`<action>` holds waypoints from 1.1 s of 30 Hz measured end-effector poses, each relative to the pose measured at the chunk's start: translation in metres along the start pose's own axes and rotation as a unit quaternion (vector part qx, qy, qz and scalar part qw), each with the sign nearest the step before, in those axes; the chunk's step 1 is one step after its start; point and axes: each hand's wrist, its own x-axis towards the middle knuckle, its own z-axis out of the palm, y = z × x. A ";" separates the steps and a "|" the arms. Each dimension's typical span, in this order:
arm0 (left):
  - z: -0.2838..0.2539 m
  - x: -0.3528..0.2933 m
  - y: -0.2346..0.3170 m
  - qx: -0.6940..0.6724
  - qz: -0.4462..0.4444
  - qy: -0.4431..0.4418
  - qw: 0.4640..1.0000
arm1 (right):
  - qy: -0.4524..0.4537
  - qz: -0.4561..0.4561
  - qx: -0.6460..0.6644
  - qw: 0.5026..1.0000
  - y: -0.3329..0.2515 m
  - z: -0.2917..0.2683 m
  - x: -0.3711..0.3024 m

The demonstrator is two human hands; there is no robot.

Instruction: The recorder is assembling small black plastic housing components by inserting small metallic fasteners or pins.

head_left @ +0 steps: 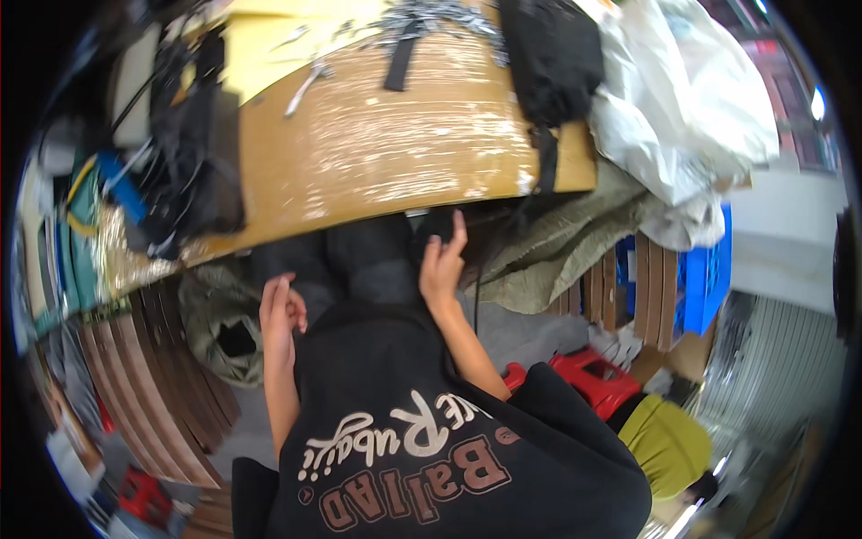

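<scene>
The left hand (284,307), left of centre, has loosely bent, empty fingers; the right hand (443,267), at centre, is empty, index finger extended, near the surface (377,153). Silvery pieces (440,18) are heaped at top centre.

Bright indoor light glares in broken white streaks off the film-wrapped tabletop (395,135) and pales the white plastic bag (691,99). Under the table's edge, shadow dulls the dark trousers (368,260). A lamp (818,104) glows at upper right. Fisheye distortion bends the outskirts (the corners go black), with soft blur at upper left.
</scene>
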 end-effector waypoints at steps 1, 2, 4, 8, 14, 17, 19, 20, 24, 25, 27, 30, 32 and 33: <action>0.002 0.001 -0.001 0.021 -0.010 0.013 1.000 | 0.006 0.023 -0.119 0.993 0.018 -0.019 0.005; 0.008 0.005 -0.003 0.037 -0.011 -0.009 0.999 | 0.077 -0.012 -0.180 0.981 0.034 -0.036 0.012; 0.016 0.011 -0.001 0.065 -0.029 0.004 0.997 | 0.150 -0.013 -0.134 0.979 0.060 -0.076 0.018; 0.030 0.021 -0.001 0.098 -0.016 -0.022 0.995 | 0.326 -0.020 -0.094 0.941 0.087 -0.137 0.048; 0.059 0.025 0.003 0.189 0.001 -0.062 0.980 | 0.435 -0.024 -0.147 0.888 0.089 -0.187 0.099; 0.063 0.024 0.001 0.210 0.015 -0.066 0.975 | 0.407 0.032 -0.213 0.888 0.099 -0.194 0.100; 0.062 0.024 -0.002 0.216 0.016 -0.069 0.974 | 0.342 0.108 -0.220 0.907 0.118 -0.185 0.094; 0.059 0.024 -0.002 0.217 0.014 -0.068 0.974 | 0.343 0.111 -0.218 0.907 0.127 -0.179 0.089; 0.055 0.028 -0.006 0.209 0.005 -0.079 0.975 | 0.271 0.334 -0.211 0.878 0.270 -0.168 0.042; 0.048 0.028 -0.007 0.212 0.002 -0.076 0.974 | 0.219 0.387 -0.170 0.880 0.280 -0.154 0.030; 0.041 0.029 -0.009 0.196 0.003 -0.063 0.979 | 0.171 0.435 -0.133 0.874 0.290 -0.146 0.006; 0.032 0.031 -0.013 0.188 -0.005 -0.058 0.980 | 0.055 0.402 -0.124 0.905 0.285 -0.150 -0.020; 0.017 0.028 -0.013 0.183 0.001 -0.040 0.982 | 0.043 0.415 -0.193 0.888 0.204 -0.135 -0.036; 0.016 0.025 -0.011 0.178 0.002 -0.042 0.983 | 0.063 0.322 -0.231 0.916 0.179 -0.140 -0.037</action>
